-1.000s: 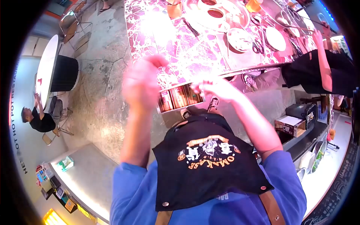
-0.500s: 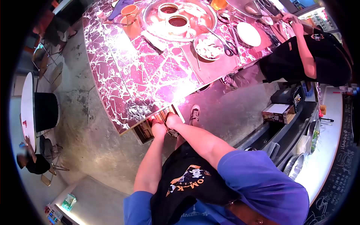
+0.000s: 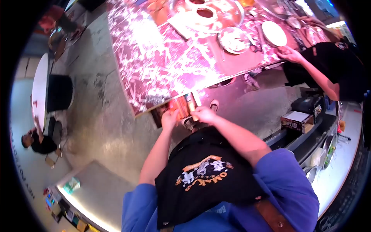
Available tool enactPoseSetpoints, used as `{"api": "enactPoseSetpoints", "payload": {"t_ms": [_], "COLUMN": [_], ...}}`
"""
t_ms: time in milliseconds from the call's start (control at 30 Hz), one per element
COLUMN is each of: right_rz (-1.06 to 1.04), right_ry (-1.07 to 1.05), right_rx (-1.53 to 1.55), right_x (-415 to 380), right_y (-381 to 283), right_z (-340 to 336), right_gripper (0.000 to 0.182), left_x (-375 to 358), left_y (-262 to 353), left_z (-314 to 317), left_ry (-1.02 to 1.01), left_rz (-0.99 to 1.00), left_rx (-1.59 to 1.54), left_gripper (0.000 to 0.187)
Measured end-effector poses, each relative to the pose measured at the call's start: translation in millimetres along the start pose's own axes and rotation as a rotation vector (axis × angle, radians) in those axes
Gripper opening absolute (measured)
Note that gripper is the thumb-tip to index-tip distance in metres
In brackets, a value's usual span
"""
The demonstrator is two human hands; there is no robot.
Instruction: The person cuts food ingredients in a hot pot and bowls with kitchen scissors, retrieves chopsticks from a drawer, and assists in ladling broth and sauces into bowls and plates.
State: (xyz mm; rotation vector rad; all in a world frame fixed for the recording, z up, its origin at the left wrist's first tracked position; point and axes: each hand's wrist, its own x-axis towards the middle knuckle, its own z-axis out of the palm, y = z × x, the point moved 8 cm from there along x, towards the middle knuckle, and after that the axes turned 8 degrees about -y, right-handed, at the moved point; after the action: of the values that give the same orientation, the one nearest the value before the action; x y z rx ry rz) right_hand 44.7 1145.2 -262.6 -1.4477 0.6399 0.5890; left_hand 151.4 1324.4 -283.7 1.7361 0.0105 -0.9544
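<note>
Both of my hands reach into an open drawer [image 3: 181,106] under the edge of the red marbled table [image 3: 162,58]. My left hand [image 3: 169,118] rests at the drawer's front left, fingers curled over its contents. My right hand [image 3: 203,114] is at the drawer's right side, closed around something long and pale that I cannot make out through the blur. The drawer holds several long items side by side. My black apron [image 3: 205,174] hangs below my arms.
On the table stand a round metal hot pot [image 3: 208,13], a bowl of food [image 3: 233,40] and a white plate [image 3: 274,33]. A co-worker in black [image 3: 332,65] reaches to the table's right edge. A seated person [image 3: 38,143] is far left by a white round table.
My hands came down from in front of the camera into the drawer and stay there. The view shifted. The co-worker's hand moved down to the table's near edge.
</note>
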Motion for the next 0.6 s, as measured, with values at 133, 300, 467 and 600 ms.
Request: {"api": "enactPoseSetpoints", "payload": {"t_ms": [133,300,467,600], "right_rz": [0.099,0.145,0.159,0.162], "right_ry": [-0.095,-0.089,-0.123,-0.047], "right_rx": [0.28,0.415,0.427,0.317], "right_x": [-26.6,-40.7,-39.2,-41.0], "right_y": [26.5,33.0,36.9,40.3], "right_z": [3.2,5.6,10.9,14.0], "right_gripper": [0.024,0.02,0.017,0.02], "left_x": [2.5,-33.7,-70.4,-77.2], "left_y": [-14.1,-9.4,-16.4,-31.8], "left_z": [-8.3,1.7,35.6,52.7], "left_ry": [-0.002,-0.097,-0.141,-0.22], "left_rz": [-0.032,-0.189,-0.303,-0.356], "left_rx": [0.09,-0.228,-0.635,-0.734], "left_gripper": [0.035,0.032,0.024,0.023]}}
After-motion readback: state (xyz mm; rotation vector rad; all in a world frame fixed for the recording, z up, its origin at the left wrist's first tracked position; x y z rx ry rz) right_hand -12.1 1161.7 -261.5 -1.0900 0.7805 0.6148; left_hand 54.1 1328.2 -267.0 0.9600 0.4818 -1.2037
